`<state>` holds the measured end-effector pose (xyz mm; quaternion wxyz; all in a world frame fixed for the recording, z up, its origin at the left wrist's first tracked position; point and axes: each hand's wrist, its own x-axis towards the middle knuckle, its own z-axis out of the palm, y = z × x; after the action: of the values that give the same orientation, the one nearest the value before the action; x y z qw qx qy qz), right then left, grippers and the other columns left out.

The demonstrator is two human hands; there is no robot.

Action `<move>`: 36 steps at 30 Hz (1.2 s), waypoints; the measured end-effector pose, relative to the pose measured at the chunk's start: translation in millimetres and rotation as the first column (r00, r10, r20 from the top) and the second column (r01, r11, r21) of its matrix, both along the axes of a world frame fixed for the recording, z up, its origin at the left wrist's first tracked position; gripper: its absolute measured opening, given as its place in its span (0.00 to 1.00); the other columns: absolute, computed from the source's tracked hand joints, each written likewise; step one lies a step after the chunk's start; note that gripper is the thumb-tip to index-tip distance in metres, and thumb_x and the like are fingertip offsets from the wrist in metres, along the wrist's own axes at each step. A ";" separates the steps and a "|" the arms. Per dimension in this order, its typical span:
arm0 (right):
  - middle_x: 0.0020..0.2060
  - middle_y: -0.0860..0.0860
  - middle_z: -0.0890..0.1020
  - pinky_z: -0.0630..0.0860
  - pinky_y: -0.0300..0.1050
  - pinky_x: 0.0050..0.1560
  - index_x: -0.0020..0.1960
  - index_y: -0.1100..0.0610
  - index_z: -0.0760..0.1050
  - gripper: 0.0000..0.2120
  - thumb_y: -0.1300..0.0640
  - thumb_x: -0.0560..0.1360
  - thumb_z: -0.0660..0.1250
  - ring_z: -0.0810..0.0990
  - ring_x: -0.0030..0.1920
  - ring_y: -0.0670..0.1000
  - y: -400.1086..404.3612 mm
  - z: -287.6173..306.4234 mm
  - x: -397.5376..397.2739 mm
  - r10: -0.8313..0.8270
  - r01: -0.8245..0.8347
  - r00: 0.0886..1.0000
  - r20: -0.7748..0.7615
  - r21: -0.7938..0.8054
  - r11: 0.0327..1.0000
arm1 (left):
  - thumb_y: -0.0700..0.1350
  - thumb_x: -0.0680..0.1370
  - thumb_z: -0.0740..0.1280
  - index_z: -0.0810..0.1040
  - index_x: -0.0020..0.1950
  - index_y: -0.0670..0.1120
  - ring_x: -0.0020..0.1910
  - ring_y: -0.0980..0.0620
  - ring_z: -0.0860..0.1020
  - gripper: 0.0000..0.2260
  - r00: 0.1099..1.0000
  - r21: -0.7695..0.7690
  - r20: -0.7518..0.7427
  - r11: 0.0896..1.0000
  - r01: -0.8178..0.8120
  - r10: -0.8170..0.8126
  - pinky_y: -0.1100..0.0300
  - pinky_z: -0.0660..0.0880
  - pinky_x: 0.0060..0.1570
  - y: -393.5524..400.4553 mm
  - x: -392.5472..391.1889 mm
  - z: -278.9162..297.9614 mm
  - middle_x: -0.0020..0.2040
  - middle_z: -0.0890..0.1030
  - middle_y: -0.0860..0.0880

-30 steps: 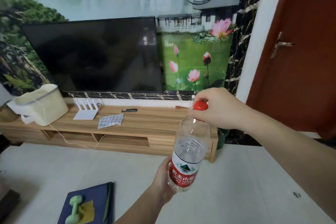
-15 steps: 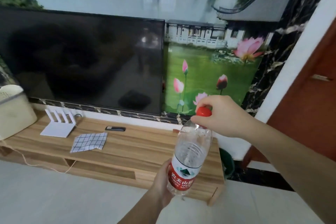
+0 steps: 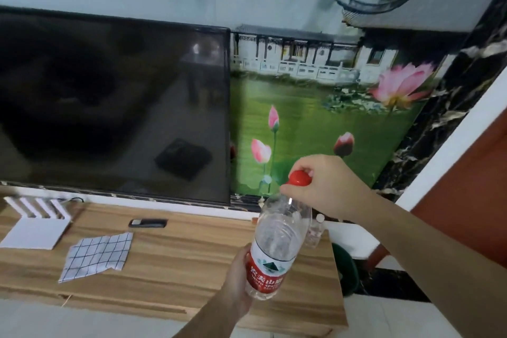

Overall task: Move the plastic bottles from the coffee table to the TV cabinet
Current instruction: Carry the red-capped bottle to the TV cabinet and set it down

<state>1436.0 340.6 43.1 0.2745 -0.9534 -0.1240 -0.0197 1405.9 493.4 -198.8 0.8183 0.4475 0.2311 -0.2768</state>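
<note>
Clear plastic bottle (image 3: 277, 244), red label, red cap (image 3: 299, 178); lower centre of frame, tilted with cap toward upper right, carried in the air over the right end of the cabinet (image 3: 178, 269). Appears empty or nearly so.

Head view, the only one:
- Left hand (image 3: 238, 274): lower centre, closed around the bottle's base at the label.
- Right hand (image 3: 323, 186): centre right, fingers pinched on the cap.
- Cabinet: wood-grain top across the lower half of frame; bare patch directly under the bottle.
- Small bottle (image 3: 315, 230): clear, white cap, standing at the cabinet's back right corner, just behind the carried one.
- Cloth (image 3: 96, 255): checked, lower left on the cabinet top.
- Router (image 3: 35, 225): white, far left.
- Remote (image 3: 148, 223): dark, near the back edge, centre.
- TV (image 3: 109, 104): dark screen, upper left, mounted above the cabinet.
- Bin (image 3: 347, 271): green, partly hidden beyond the cabinet's right end.

Status, judged: carry nearly done, setting down not yet done.

Hazards, judged:
- Set down still tilted: light bottle likely to tip and roll off the near or right edge.
- Lowered too far back: knock to the small bottle.
- Placed too close to the right end: fall toward the bin.
- Released by the cap only: swing of the base, poor landing.
</note>
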 end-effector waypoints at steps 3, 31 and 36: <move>0.39 0.57 0.83 0.79 0.52 0.46 0.40 0.61 0.80 0.14 0.49 0.68 0.73 0.81 0.41 0.53 -17.5 -6.7 37.6 0.017 -0.017 1.000 -0.020 0.015 1.000 | 0.55 0.79 0.54 0.81 0.58 0.40 0.55 0.35 0.79 0.24 1.000 0.009 -0.023 1.000 0.010 -0.009 0.43 0.76 0.57 -11.7 25.3 -0.6 0.56 0.80 0.32; 0.38 0.53 0.77 0.77 0.53 0.43 0.39 0.58 0.77 0.06 0.56 0.68 0.71 0.78 0.38 0.53 -11.0 -173.0 213.6 0.005 -0.035 0.969 -0.247 -0.117 0.993 | 0.51 0.58 0.78 0.68 0.64 0.57 0.54 0.58 0.75 0.37 0.762 0.785 0.417 0.619 -0.027 -0.496 0.73 0.68 0.48 -30.8 220.7 -76.4 0.57 0.78 0.57; 0.42 0.53 0.79 0.75 0.46 0.46 0.43 0.58 0.79 0.06 0.57 0.68 0.70 0.78 0.44 0.53 -13.0 -238.5 230.9 -0.138 0.097 0.917 -0.375 -0.127 0.987 | 0.61 0.58 0.70 0.69 0.66 0.55 0.57 0.55 0.75 0.37 0.712 0.845 0.320 0.528 0.084 -0.625 0.54 0.75 0.55 -30.5 247.0 -125.7 0.59 0.77 0.56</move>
<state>1666.9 327.6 -195.4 0.2407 -0.9578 -0.0113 0.1567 1652.8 462.9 -324.5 0.4857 0.8575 -0.0427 -0.1641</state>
